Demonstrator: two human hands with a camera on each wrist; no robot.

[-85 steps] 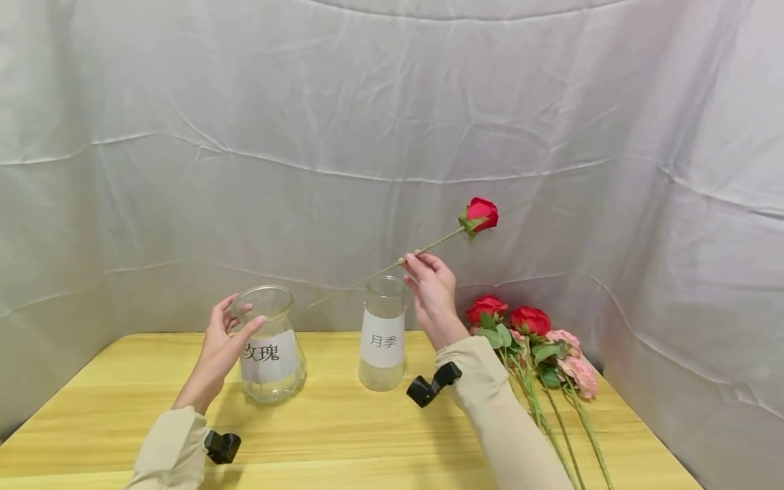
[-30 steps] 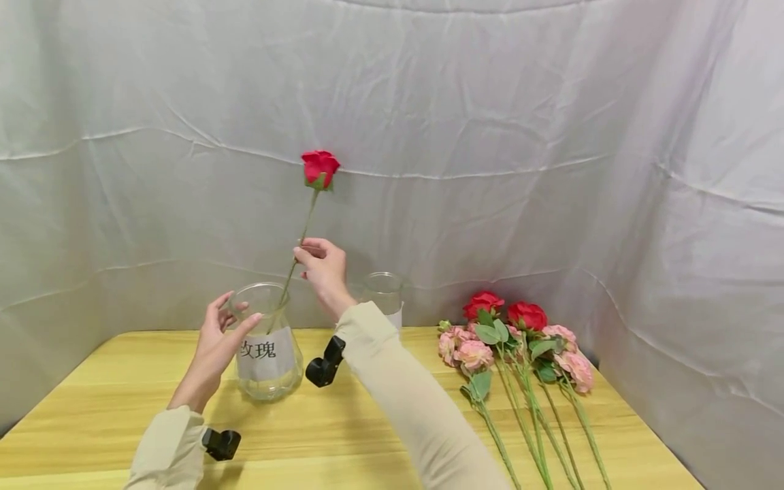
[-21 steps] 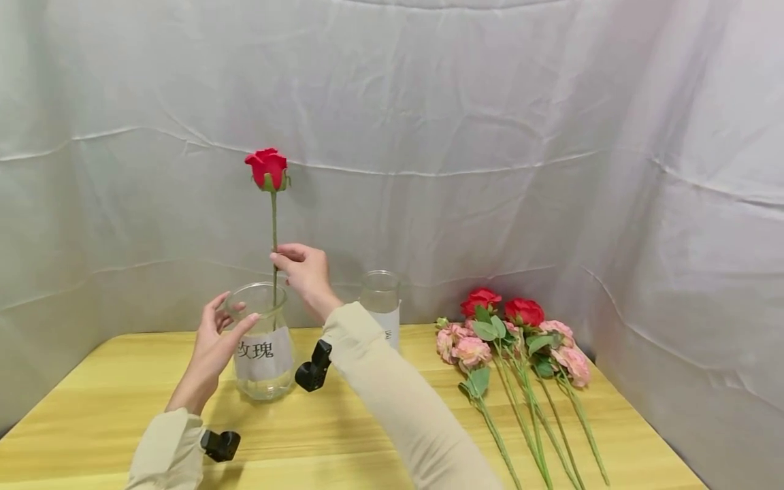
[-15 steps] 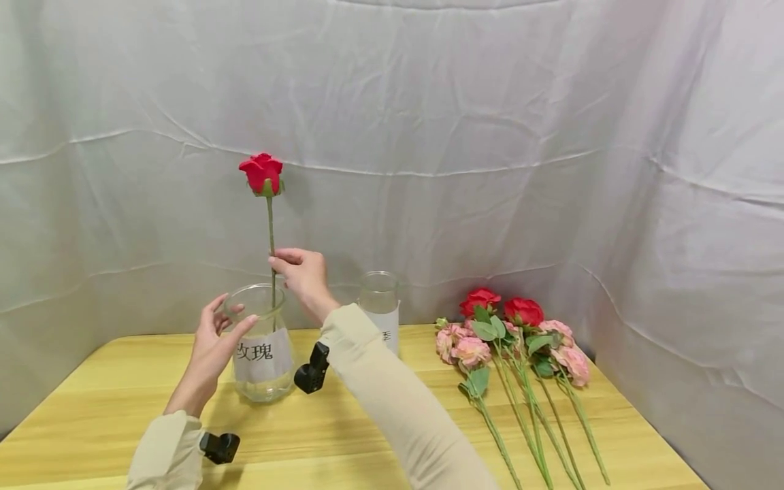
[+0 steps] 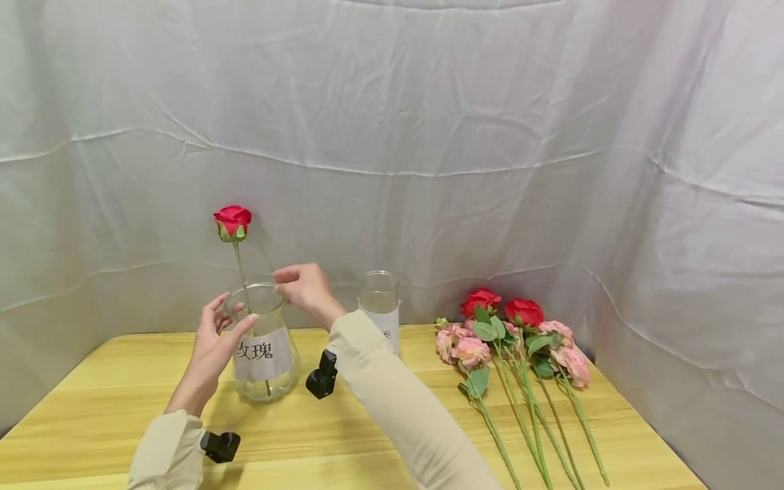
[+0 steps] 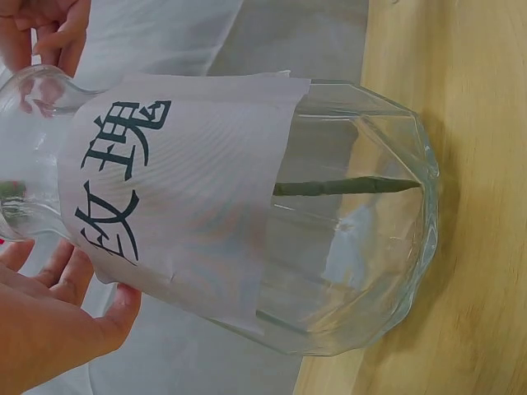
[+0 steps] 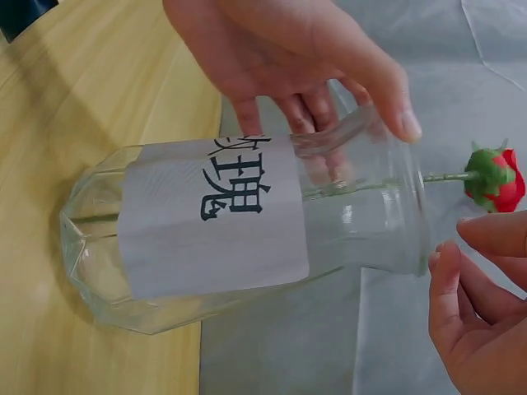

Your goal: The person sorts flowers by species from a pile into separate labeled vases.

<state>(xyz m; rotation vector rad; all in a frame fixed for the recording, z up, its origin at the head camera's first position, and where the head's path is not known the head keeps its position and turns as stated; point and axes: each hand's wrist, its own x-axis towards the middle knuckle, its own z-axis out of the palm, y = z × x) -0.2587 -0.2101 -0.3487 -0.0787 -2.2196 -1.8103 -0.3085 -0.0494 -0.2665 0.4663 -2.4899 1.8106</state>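
A red rose (image 5: pixel 233 223) leans left in the wide glass vase (image 5: pixel 267 381), its stem (image 6: pixel 350 187) reaching the vase bottom. My left hand (image 5: pixel 211 344) holds the vase's neck from the left, thumb on the near side and fingers behind. My right hand (image 5: pixel 308 291) is at the right side of the rim, off the stem. In the right wrist view, a small gap shows between the right hand's (image 7: pixel 486 304) thumb and forefinger, with nothing in it. A paper label (image 7: pixel 214 218) with black characters is on the vase.
To the right stands a narrower, labelled glass vase (image 5: pixel 381 292), partly behind my right sleeve. Red roses (image 5: pixel 523 312), pink flowers (image 5: pixel 471 353) and their green stems lie on the right of the wooden table (image 5: pixel 294 449). A grey curtain (image 5: pixel 392 136) hangs behind.
My right hand carried the rose leftward from the flowers, stood it over the wide vase and let go. The rose dropped lower and tipped left. My left hand stayed on the vase.
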